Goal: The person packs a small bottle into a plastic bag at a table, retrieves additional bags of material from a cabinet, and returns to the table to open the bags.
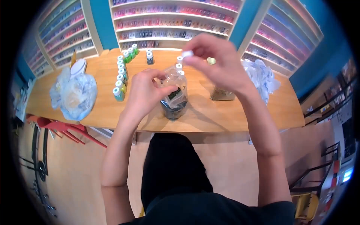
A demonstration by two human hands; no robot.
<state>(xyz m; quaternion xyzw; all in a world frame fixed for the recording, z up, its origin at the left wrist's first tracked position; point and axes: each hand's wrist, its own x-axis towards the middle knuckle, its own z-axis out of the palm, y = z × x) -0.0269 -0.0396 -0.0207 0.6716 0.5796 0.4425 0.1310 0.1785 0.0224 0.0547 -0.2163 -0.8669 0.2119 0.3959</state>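
A clear plastic bag (179, 98) with dark contents stands upright near the table's front edge. My left hand (144, 90) is closed on the bag's upper left side, thumb in front and fingers curled at its mouth. Above and to the right of the bag, my right hand (219, 62) pinches a small white cap (187, 55) between thumb and fingertips. It is slightly blurred, and I cannot see whether anything hangs below it. Several white-capped bottles (179, 66) stand just behind the bag, partly hidden by it.
On the wooden table (210, 122), a row of green bottles (120, 83) stands left, with dark bottles (150, 58) further back. Crumpled plastic bags (77, 95) lie left and more plastic (260, 77) right. A packet (222, 94) sits under my right forearm. Shelves (174, 18) line the wall.
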